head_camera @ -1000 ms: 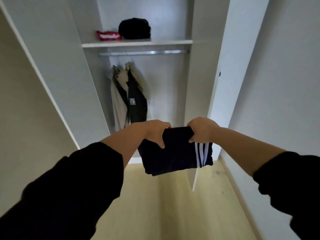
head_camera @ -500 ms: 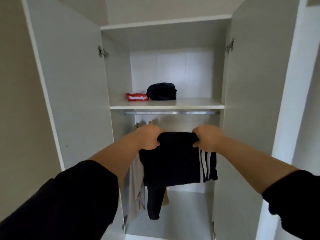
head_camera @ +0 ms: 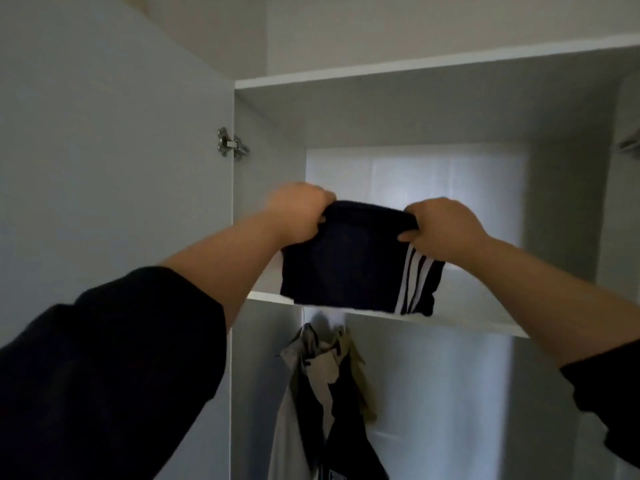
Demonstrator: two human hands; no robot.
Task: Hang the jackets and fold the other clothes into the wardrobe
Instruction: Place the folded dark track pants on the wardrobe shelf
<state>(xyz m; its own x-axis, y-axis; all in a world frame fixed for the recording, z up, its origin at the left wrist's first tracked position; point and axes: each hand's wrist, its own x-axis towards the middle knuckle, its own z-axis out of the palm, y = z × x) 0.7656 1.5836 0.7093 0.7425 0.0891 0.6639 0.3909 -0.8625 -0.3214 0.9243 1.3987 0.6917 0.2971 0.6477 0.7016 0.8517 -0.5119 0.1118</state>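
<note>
At the left of the frame, an open white wardrobe door stands with its metal hinge showing at the upper edge of the cabinet. From the lower left a forearm in a pushed-up black sleeve reaches up to centre frame, where the left hand has its grip closed, fingers curled over the top left corner of a folded dark navy garment with three white stripes. The garment hangs flat between both hands at centre frame, stripes toward its right side. Its lower edge crosses the front rim of the white wardrobe shelf; whether it touches the shelf cannot be told. The right hand, just right of centre, grips the top right corner, thumb tucked under the fold and knuckles up, its forearm running in from the lower right. Below the shelf, at bottom centre, beige and black jackets hang inside the wardrobe.
</note>
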